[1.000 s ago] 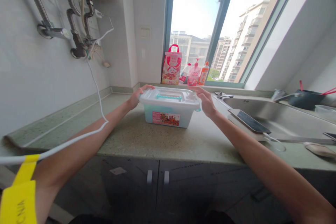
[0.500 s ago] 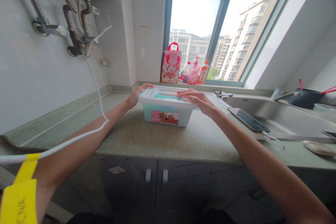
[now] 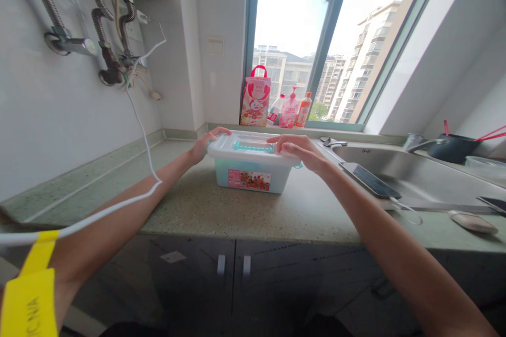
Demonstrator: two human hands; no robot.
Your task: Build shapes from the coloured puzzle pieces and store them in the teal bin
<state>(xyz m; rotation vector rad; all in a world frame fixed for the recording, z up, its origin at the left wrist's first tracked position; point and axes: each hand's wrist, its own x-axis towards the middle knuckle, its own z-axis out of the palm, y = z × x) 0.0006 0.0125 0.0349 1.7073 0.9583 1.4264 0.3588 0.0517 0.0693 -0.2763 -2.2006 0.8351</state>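
Note:
A small plastic storage box (image 3: pixel 250 175) with a clear lid, a teal handle (image 3: pixel 253 147) and a colourful label stands on the speckled green counter (image 3: pixel 237 210). My left hand (image 3: pixel 205 142) curls around the lid's far left corner. My right hand (image 3: pixel 298 148) lies on top of the lid at its right end, fingers bent over it and reaching toward the handle. The lid sits on the box.
A steel sink (image 3: pixel 411 179) lies to the right, with a phone (image 3: pixel 369 180) on its rim and a cable. Bottles and a red pouch (image 3: pixel 255 97) stand on the window sill. Pipes and a white cable (image 3: pixel 138 116) hang on the left wall.
My right hand moved from beside the box's right end onto the top of the lid, fingers curling there. My left hand stayed at the lid's left corner.

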